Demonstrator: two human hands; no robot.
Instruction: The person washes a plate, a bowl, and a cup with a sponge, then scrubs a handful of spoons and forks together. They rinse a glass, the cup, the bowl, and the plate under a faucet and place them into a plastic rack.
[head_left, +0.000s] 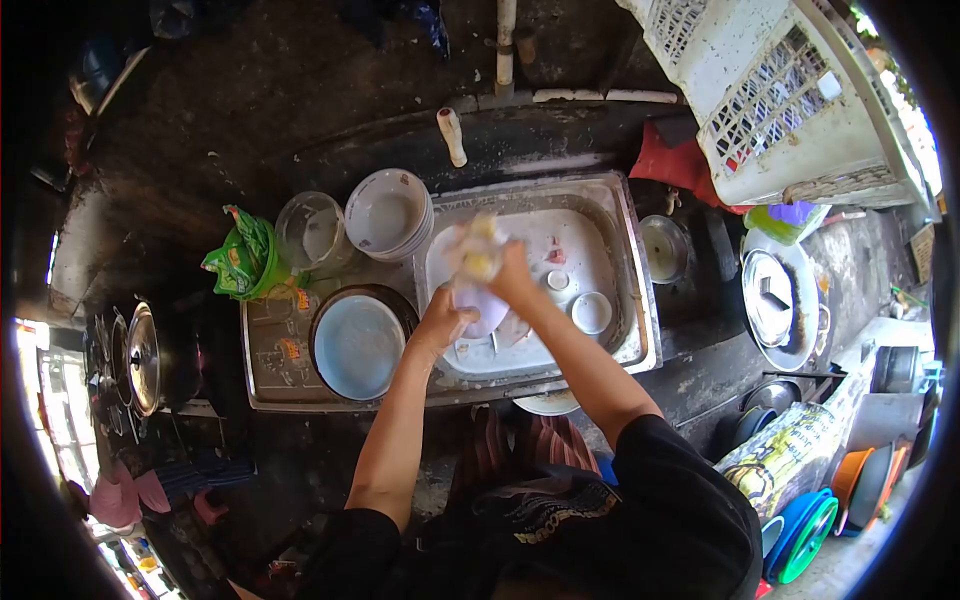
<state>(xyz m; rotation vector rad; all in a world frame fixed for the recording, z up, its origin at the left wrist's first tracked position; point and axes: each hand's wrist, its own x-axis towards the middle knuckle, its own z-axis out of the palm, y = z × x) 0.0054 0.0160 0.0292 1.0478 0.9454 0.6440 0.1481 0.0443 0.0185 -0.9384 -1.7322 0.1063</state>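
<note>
Over the sink basin (585, 235), my left hand (443, 322) is closed on the near edge of a pale lilac dish (482, 312). My right hand (512, 278) grips a yellow and whitish sponge (480, 265), smeared by motion, above the dish. Below my hands the basin holds cloudy, soapy water. A small white bowl (591, 313) and a smaller cup (557, 281) sit in it to the right, with a reddish scrap (555, 256) behind them. A spoon handle (494, 343) shows near the front of the basin.
Stacked white bowls (388, 212), a clear tub (312, 232) and a green packet (243, 250) stand at the left. A light-blue basin (362, 345) and glasses (290, 350) occupy the drainboard. A white basket (790, 110) overhangs the back right; a metal pot (664, 248) stands beside the sink.
</note>
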